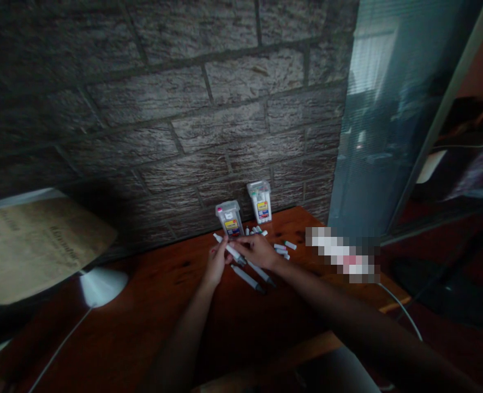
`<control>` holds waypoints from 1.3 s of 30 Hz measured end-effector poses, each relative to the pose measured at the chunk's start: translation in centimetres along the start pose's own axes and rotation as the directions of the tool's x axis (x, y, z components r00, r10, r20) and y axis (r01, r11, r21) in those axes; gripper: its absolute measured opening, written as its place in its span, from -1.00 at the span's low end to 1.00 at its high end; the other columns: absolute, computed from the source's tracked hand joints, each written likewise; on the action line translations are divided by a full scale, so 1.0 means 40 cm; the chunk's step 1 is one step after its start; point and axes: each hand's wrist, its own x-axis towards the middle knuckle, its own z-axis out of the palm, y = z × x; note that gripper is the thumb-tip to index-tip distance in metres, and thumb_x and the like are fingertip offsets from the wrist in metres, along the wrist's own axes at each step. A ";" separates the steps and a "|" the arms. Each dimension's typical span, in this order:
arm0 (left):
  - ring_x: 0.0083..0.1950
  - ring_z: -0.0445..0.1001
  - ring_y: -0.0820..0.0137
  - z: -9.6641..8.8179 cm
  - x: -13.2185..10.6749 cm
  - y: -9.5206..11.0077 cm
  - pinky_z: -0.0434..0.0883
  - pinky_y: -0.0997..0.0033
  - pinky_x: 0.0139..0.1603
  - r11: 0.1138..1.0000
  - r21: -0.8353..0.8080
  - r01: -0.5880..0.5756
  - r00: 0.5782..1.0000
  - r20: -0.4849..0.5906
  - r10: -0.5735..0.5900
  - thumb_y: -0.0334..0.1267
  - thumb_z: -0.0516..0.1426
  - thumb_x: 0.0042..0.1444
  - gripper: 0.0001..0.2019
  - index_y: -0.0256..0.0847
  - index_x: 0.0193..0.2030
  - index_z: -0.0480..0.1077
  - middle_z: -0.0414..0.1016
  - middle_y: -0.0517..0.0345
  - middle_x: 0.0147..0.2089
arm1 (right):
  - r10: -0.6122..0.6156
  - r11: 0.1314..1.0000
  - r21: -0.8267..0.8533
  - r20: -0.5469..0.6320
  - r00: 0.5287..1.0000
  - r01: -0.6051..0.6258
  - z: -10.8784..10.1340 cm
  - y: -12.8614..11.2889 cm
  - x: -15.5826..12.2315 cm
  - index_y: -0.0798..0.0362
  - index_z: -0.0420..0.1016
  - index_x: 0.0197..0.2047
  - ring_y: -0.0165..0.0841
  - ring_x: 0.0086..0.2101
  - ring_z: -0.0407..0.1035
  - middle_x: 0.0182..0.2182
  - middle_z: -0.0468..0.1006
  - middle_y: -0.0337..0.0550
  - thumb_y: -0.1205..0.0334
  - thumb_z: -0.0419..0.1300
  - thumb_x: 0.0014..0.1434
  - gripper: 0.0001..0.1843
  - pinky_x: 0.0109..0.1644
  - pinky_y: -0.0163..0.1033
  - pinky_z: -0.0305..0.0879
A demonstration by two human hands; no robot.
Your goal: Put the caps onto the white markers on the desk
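A white marker [232, 251] with a dark grey end sits in my left hand [218, 265], its fingers closed round the barrel. From the other side my right hand [261, 251] reaches in, thumb and fingers closed at the same marker; its exact fingertip contact is too small and dim to make out. Below the hands, a grey-white marker [245, 277] with a dark end lies slanted on the table, and another marker [261, 273] lies beside it, partly under my right hand. Just behind the hands stands a clear plastic marker container [230, 213] with a yellow label.
A second labelled container [260, 204], holding white markers, stands near the wall. Several short white pieces like caps [290, 245] lie right of my right hand. A lamp [104, 286] with a printed shade is at left on the wooden table [151, 305]; a stone wall [184, 136] rises behind.
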 end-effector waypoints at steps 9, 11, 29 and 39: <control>-0.66 0.05 0.60 -0.041 0.032 -0.014 -0.01 0.55 -0.62 0.997 -0.082 0.003 0.974 -0.223 -0.021 0.40 0.21 -0.10 -0.35 -0.30 -0.44 0.45 0.16 0.33 -0.68 | 0.135 0.865 -0.462 -0.166 0.977 -0.198 -0.140 0.054 0.037 0.05 0.66 -0.22 -0.40 -0.33 0.50 -0.32 0.68 -0.17 0.16 0.11 0.32 -0.71 -0.23 -0.38 0.27; -0.66 0.06 0.60 -0.038 0.040 -0.019 0.00 0.55 -0.62 0.999 -0.043 0.016 0.969 -0.246 -0.026 0.43 0.20 -0.12 -0.33 -0.29 -0.49 0.42 0.17 0.31 -0.68 | 0.181 0.798 -0.553 -0.160 0.970 -0.240 -0.136 0.052 0.004 -0.01 0.67 -0.22 -0.38 -0.29 0.53 -0.28 0.69 -0.18 0.11 0.13 0.32 -0.72 -0.20 -0.37 0.28; -0.65 0.12 0.55 -0.037 0.051 -0.028 0.01 0.49 -0.61 0.999 -0.016 0.035 0.981 -0.192 -0.037 0.42 0.12 -0.04 -0.36 -0.26 -0.51 0.40 0.24 0.24 -0.65 | 0.433 0.663 -0.661 -0.041 0.900 -0.350 -0.100 0.045 -0.030 -0.13 0.62 -0.07 -0.23 -0.13 0.55 -0.14 0.67 -0.16 0.00 0.26 0.17 -0.71 -0.14 -0.25 0.39; -0.66 0.14 0.54 -0.031 0.050 -0.023 0.02 0.48 -0.61 0.999 0.019 0.048 0.986 -0.162 -0.044 0.43 0.04 0.02 -0.33 -0.25 -0.51 0.39 0.32 0.17 -0.62 | 0.278 0.783 -0.541 -0.137 0.951 -0.307 -0.124 0.067 -0.012 -0.03 0.64 -0.15 -0.37 -0.23 0.56 -0.23 0.69 -0.20 0.13 0.16 0.28 -0.77 -0.16 -0.37 0.33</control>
